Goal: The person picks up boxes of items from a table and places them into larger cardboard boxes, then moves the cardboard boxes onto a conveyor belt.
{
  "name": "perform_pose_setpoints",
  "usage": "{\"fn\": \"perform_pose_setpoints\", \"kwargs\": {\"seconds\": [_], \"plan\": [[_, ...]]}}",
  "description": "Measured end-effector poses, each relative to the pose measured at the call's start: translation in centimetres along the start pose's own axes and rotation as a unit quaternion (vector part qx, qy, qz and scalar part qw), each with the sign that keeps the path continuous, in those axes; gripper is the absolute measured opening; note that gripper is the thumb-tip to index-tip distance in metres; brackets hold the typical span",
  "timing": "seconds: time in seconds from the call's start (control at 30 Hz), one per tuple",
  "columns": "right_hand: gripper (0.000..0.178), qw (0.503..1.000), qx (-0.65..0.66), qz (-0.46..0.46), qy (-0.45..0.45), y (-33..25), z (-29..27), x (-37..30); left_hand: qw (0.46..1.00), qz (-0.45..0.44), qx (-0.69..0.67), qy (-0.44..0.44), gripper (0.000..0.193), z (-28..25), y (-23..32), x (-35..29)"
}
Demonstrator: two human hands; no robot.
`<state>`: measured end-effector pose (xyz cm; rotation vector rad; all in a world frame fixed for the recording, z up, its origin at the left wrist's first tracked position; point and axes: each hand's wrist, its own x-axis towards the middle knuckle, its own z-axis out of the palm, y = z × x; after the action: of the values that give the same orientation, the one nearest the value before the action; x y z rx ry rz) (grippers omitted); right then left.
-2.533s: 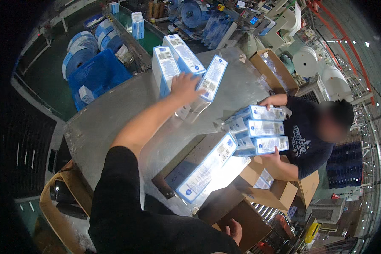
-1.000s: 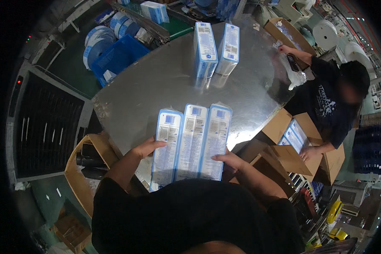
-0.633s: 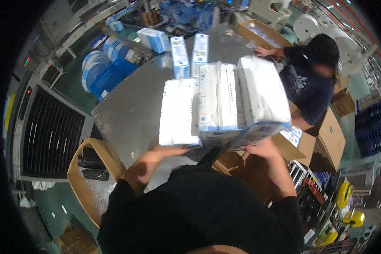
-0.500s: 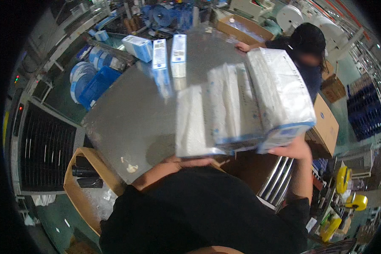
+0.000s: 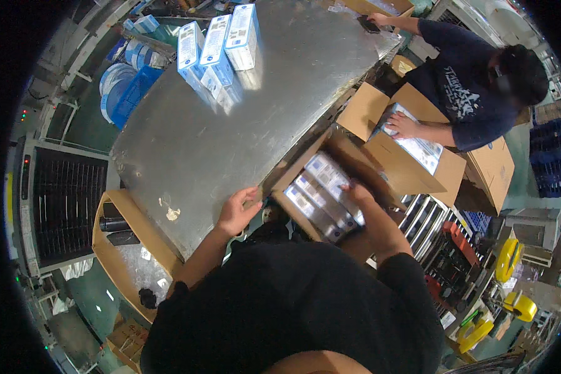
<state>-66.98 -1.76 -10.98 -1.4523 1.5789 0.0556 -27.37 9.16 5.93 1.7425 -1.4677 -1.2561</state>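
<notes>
Three white-and-blue plastic packs [image 5: 318, 193] lie side by side in an open cardboard carton [image 5: 298, 213] beside the table edge. My right hand [image 5: 360, 198] touches the packs on their right side, inside the carton; its fingers reach over them, slightly blurred, and do not wrap round a pack. Left of the carton, my left hand [image 5: 238, 212] hovers near the metal table's edge with its fingers apart and nothing in them.
Several blue-and-white packs [image 5: 213, 47] stand on the metal table [image 5: 262, 118]. A co-worker [image 5: 467, 87] at the right presses a pack into another open carton [image 5: 399, 159]. A roller conveyor [image 5: 421, 221] runs at my right; a box with clear plastic [image 5: 103, 218] stands at my left.
The group of packs held between my hands has gone down into the carton. My left hand has come away from it. The view has shifted, and the co-worker's carton now shows.
</notes>
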Motion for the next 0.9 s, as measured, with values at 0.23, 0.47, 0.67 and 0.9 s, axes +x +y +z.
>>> {"fn": "perform_pose_setpoints", "kwargs": {"seconds": [0.23, 0.47, 0.67, 0.9], "plan": [[0.084, 0.965, -0.237, 0.104, 0.031, -1.7, 7.6, -1.0, 0.968, -0.210, -0.077, 0.117, 0.047, -1.2, -10.1, -6.8], [0.036, 0.963, 0.085, -0.029, 0.254, -2.1, 5.8, 7.1, 0.975, -0.157, 0.006, 0.155, 0.047, -10.0, -8.8, -1.0], [0.012, 0.845, 0.136, -0.340, 0.389, -24.3, -2.7, 2.3, 0.943, 0.153, 0.159, 0.249, 0.043, -21.7, -3.4, 16.7], [0.032, 0.915, 0.256, -0.263, 0.170, -38.5, -5.7, 13.4, 0.926, 0.044, 0.325, 0.186, 0.067, -33.1, 0.1, 41.0]]}}
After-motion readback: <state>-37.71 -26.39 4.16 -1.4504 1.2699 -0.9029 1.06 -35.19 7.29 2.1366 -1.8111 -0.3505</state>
